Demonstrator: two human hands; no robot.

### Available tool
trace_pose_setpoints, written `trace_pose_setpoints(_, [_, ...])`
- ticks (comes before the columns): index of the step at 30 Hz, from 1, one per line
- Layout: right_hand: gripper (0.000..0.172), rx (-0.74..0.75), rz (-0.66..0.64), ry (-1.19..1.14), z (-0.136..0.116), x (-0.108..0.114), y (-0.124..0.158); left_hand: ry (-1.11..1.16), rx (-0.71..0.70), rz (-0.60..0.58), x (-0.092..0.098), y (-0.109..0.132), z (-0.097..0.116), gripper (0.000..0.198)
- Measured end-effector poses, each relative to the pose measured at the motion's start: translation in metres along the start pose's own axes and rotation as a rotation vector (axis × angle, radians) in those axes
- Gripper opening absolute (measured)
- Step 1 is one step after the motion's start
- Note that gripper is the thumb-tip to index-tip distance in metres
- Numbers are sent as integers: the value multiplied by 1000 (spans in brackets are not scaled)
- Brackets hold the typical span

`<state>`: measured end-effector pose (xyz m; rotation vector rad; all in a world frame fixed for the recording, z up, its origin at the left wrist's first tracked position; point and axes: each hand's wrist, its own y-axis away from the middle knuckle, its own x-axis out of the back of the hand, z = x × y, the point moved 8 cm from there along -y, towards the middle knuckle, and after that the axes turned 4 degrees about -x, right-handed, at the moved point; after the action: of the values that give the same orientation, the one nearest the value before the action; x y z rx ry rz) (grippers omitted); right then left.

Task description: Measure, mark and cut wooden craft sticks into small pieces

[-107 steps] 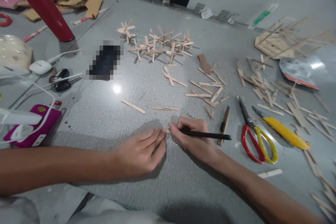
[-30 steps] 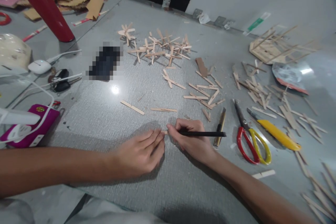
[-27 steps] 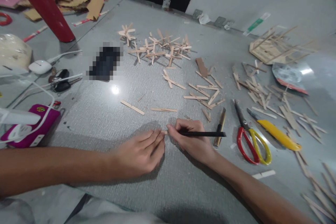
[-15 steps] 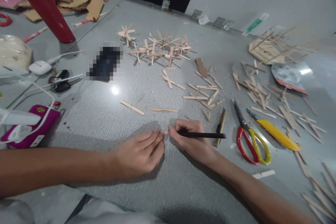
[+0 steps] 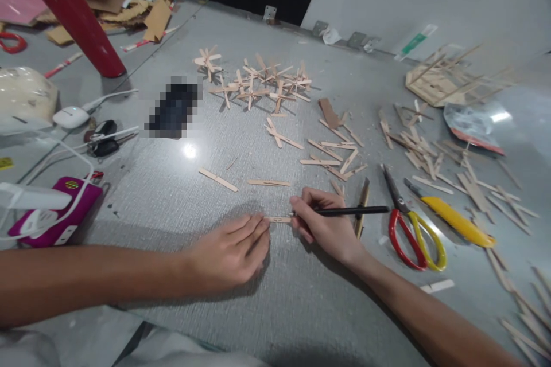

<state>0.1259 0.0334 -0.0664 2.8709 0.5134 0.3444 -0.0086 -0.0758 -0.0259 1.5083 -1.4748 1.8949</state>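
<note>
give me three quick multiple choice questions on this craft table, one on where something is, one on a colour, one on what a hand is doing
1. Where do the scissors lie?
A. right of the right hand
B. beside the mouse
C. under the left hand

2. What colour are the scissor handles?
A. both blue
B. red and yellow
C. both black

3. What is the right hand doing?
A. lying flat and empty
B. gripping the scissors
C. holding a black pen

Answers:
1. A, the scissors lie on the table just right of the right hand, next to a yellow-handled knife.
2. B, one loop is red and the other yellow.
3. C, the right hand holds the black pen with its tip at a small wooden stick, which the left hand touches with its fingertips.
</note>
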Motion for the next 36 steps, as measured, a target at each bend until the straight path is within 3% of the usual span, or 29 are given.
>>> trace_pose_setpoints(9, [53, 19, -33, -41, -2, -5, -3, -180, -90, 107, 11, 5, 8, 28])
trace_pose_setpoints(17, [50, 35, -47, -80, -2, -7, -4, -136, -69, 172, 19, 4, 4, 24])
trace_pose_setpoints(20, [45, 37, -41, -108, -2, -7, -4, -29, 28, 143, 18, 2, -7, 24])
trace_pose_setpoints(25, [25, 76, -38, -139, -3, -7, -2, 78, 305, 52, 6, 4, -31, 19])
trace_pose_setpoints(28, [20, 148, 11, -135, -5, -5, -2, 123, 331, 79, 4, 7, -33, 15])
trace_pose_setpoints(33, [39, 212, 108, -154, 2, 2, -7, 206, 354, 53, -4, 13, -34, 19])
trace_pose_setpoints(36, [38, 234, 145, -164, 6, 5, -9, 176, 372, 11, -7, 14, -35, 21])
